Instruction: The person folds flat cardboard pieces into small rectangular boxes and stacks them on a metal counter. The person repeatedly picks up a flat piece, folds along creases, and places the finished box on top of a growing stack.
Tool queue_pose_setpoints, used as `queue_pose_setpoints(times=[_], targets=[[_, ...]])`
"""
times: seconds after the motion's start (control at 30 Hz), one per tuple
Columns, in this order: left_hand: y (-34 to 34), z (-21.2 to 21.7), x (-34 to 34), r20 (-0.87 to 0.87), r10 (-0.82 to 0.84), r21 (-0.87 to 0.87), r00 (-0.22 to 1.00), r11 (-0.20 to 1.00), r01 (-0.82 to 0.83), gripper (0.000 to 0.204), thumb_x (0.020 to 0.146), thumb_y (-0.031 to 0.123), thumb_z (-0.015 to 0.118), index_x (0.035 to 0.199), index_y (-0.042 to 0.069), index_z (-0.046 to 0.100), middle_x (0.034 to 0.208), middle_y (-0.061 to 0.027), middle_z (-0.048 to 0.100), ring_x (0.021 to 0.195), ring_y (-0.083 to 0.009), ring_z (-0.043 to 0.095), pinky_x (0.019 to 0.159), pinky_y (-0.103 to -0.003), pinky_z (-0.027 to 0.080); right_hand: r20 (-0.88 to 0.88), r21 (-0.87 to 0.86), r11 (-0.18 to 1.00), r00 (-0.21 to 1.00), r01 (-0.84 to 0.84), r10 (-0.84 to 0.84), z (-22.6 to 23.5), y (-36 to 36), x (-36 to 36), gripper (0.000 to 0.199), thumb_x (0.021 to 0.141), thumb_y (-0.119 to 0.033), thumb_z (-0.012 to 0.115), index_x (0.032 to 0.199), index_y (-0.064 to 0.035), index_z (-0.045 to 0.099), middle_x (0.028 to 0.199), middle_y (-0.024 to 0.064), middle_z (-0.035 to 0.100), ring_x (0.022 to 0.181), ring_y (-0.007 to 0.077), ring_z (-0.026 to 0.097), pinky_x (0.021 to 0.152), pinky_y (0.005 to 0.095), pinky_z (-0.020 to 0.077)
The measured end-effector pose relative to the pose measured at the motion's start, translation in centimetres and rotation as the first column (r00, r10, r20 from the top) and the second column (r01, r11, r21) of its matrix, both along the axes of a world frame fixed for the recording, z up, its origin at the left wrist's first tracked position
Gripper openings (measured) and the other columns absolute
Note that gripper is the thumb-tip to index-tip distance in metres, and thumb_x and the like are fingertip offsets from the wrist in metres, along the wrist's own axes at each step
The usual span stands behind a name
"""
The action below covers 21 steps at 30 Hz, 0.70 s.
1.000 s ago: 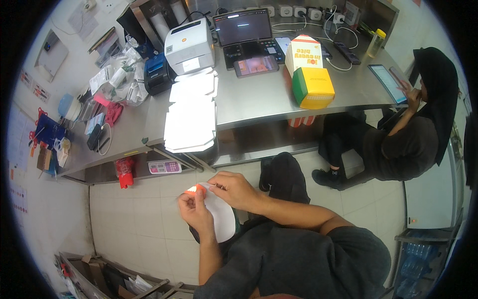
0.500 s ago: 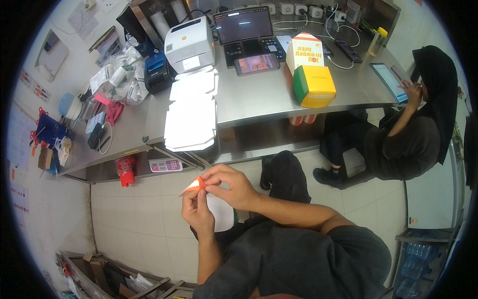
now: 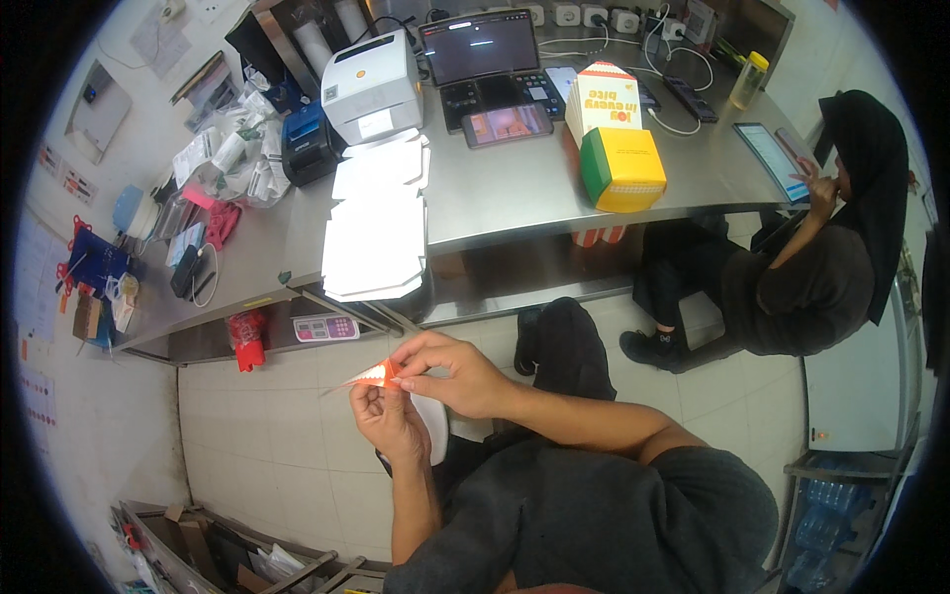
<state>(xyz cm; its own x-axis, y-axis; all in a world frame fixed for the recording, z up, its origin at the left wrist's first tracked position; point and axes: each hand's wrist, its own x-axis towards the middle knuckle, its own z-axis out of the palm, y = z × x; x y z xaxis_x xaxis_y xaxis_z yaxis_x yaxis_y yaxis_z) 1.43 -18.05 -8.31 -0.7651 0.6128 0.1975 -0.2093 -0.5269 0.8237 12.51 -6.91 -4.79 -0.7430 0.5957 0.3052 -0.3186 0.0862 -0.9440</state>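
A small orange-and-white piece of folded card [image 3: 373, 375] is held above my lap, its thin pointed end sticking out to the left. My left hand [image 3: 389, 426] pinches it from below, thumb pressed on the card. From the right, my right hand [image 3: 457, 378] grips the orange edge between thumb and fingers. Behind my left hand, a white flat piece [image 3: 433, 424] lies at my lap, partly hidden by the hands. On the bench ahead lies a stack of flat white cartons [image 3: 374, 247].
A yellow-and-green box [image 3: 633, 168] stands at the steel bench's edge [image 3: 495, 228]. Behind are a laptop [image 3: 482, 54], a phone [image 3: 508, 127] and a white label printer [image 3: 373, 84]. To the right a seated person [image 3: 811, 277] touches a tablet [image 3: 770, 163]. Plastic bags [image 3: 237, 158] are piled at left.
Both hands have shifted slightly left with the card, which has turned so its pointed end reaches farther left. Less of the white piece at my lap shows.
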Motion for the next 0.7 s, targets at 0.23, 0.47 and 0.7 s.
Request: queue_pose_setpoints(times=[0.23,0.47,0.7], targets=[[-0.46,0.67,-0.12,0.114,-0.16,0.081,0.981,0.985,0.151,0.025,0.108,0.014,0.065,0.13,0.003,0.06,0.128,-0.0136,0.07,0.119,-0.023,0.066,0.103,-0.041,0.055,-0.037,0.03,0.997,0.997,0.067,-0.066,0.15,-0.38,0.26,0.012,0.095,-0.011,0.077,0.103,-0.0018,0.077,0.125,0.0116,0.069,0.114,0.023,0.065,0.098,0.0366,0.0518],[-0.42,0.89,0.01,0.125,-0.153,0.067,0.98,0.987,0.146,0.023,0.106,0.01,0.067,0.127,0.002,0.066,0.124,-0.012,0.072,0.111,-0.0203,0.068,0.093,-0.035,0.055,-0.021,0.044,0.995,0.996,0.084,-0.083,0.57,-0.07,0.32,0.009,0.094,-0.006,0.075,0.101,-0.0007,0.075,0.122,0.0116,0.071,0.11,0.0226,0.067,0.094,0.0361,0.0539],[-0.11,0.12,0.64,0.128,-0.156,0.037,0.98,0.988,0.152,0.028,0.105,0.009,0.067,0.132,0.004,0.058,0.133,-0.0122,0.068,0.117,-0.0218,0.068,0.102,-0.04,0.056,-0.001,0.021,0.995,0.995,0.097,-0.097,0.32,-0.45,0.15,0.008,0.093,-0.006,0.076,0.1,-0.0008,0.076,0.121,0.011,0.07,0.109,0.0218,0.067,0.092,0.0353,0.0552]])
